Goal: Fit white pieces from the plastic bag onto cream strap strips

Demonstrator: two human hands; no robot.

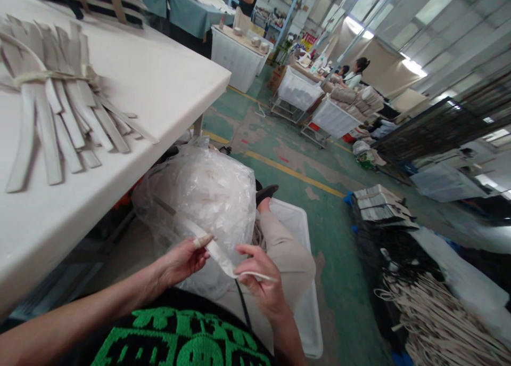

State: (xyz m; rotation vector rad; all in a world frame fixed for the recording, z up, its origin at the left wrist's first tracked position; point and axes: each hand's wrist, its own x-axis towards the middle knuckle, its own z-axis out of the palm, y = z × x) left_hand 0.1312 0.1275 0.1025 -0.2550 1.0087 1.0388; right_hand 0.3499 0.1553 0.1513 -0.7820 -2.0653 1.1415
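A white fabric strap [220, 256] runs between my two hands above my lap. My left hand [187, 259] pinches it near the middle, with tape or a finger cover on one finger. My right hand [259, 278] grips the strap's near end, which bends and sticks out past the fingers. Beyond the hands bulges a clear plastic bag [207, 179] with white pieces inside; the strap's far end lies against it. On the table to the left rests a tied bundle of beige straps [59, 94].
The white table [159, 73] has its edge and corner close on my left. A white plastic bin [297, 222] stands beside my leg. At right lie heaps of beige cords [443, 318] and a stack of strips [381, 203]. Other people work at tables farther back.
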